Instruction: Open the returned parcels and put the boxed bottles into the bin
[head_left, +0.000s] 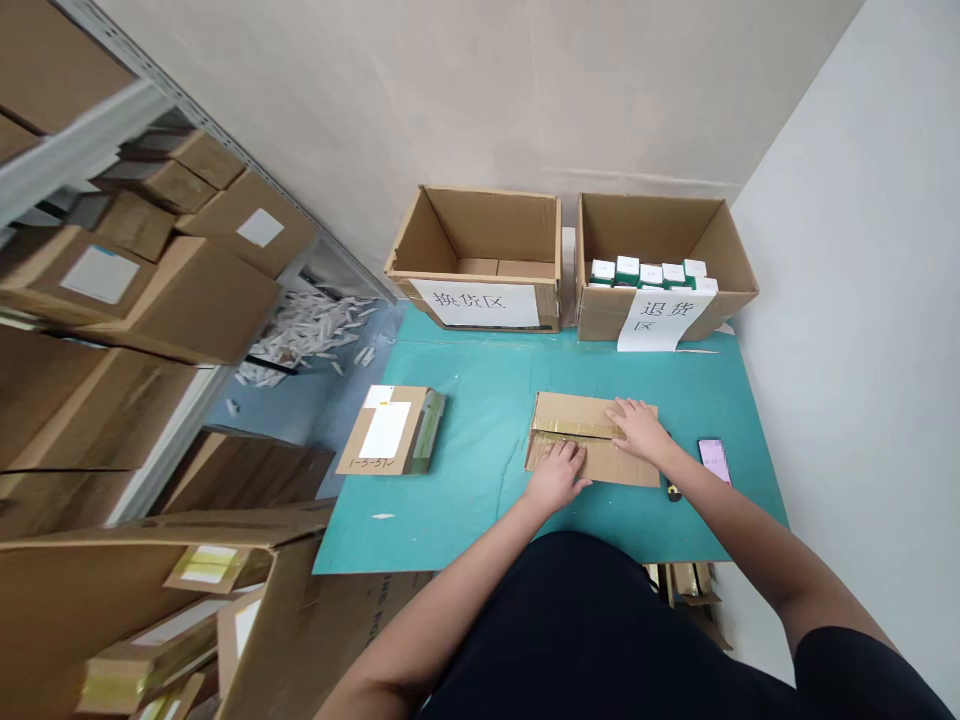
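A brown cardboard box (pixel 570 411) lies on the teal table in front of me. Tape runs along its top, where a dark gap shows at the seam between the flaps. My left hand (pixel 556 478) rests on the near left part of the box, fingers apart, tips by the seam. On the right end, my right hand (pixel 640 430) lies across the top with its fingers spread. Beside the box's near right corner is a black and yellow cutter (pixel 673 492), partly hidden by my right forearm.
A phone (pixel 714 460) lies to the right. Another taped carton (pixel 412 430) with white labels sits at left. Behind stand an open box (pixel 401 262) and one (pixel 742 275) holding several white-and-green packs. Shelves of cartons (pixel 202 300) and a large box (pixel 289 590) with parcels flank the left.
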